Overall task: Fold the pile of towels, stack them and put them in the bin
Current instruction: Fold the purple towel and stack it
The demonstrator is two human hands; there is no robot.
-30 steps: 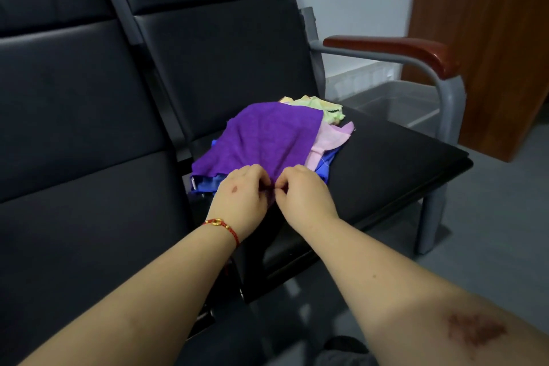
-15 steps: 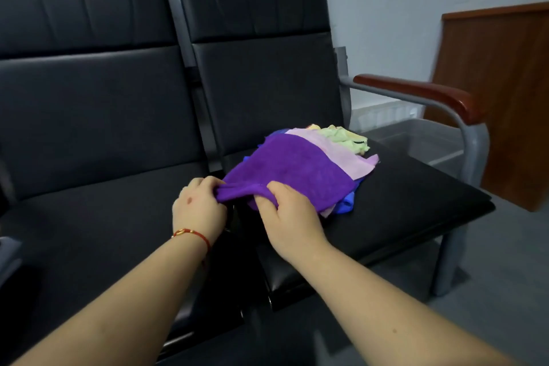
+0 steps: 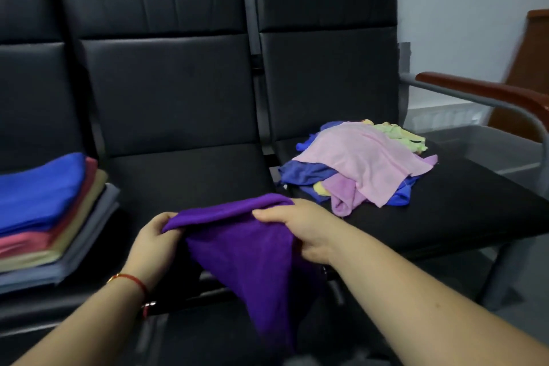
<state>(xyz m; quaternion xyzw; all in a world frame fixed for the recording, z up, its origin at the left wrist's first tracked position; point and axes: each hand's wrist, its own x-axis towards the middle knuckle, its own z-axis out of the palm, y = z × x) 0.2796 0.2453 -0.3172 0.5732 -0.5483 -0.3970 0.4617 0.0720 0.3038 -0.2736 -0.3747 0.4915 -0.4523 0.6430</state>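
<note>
While the purple towel [image 3: 252, 249] hangs over the middle seat [image 3: 190, 175], my left hand [image 3: 154, 244] and right hand [image 3: 300, 226] pinch its top edge; I should spread the corners taut before folding.

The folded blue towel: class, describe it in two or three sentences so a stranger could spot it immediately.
Start at the row of black padded seats and go to the leftmost one. A neat stack of folded towels sits there, and the folded blue towel is its top layer. Unlike the blue cloths crumpled in the loose towel pile on the right seat, it lies flat, above red, tan and grey layers.
</note>
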